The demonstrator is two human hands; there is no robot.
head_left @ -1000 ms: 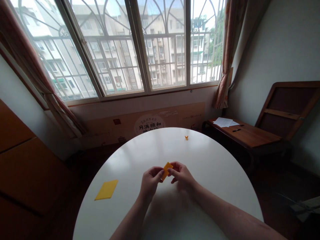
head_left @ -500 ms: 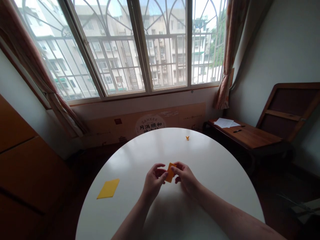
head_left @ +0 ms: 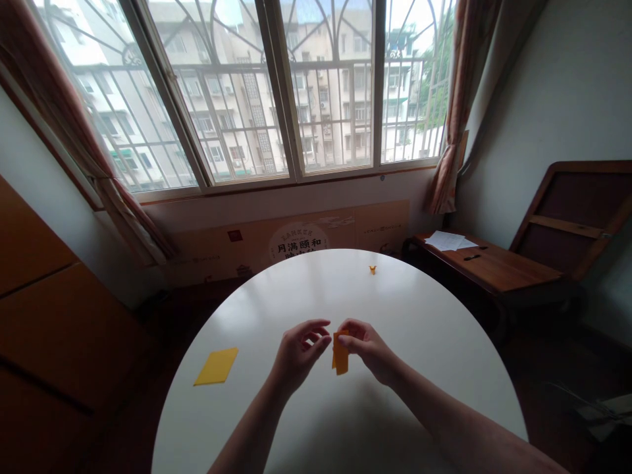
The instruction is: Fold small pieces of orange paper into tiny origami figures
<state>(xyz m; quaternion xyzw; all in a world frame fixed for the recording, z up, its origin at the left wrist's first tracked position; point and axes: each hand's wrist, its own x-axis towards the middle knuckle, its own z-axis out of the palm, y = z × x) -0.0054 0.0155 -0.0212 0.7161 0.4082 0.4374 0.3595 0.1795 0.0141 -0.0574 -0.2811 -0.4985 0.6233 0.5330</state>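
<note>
Orange piece [head_left: 372, 269] at the table's [head_left: 444, 342] far edge: too small to tell. Table's near rim cut off. Paper [head_left: 340, 359] top hidden by right hand [head_left: 369, 347].

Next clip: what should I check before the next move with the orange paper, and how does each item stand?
1. Grip: right hand pinches orange folded paper: ok.
2. Second grip: left hand open beside the paper: not ok.
3. Creases sharp: cannot tell, too small.
4. Spare yellow sheet flat on table, apart from hands: ok.
5. Far small orange figure out of the way: ok.
</note>
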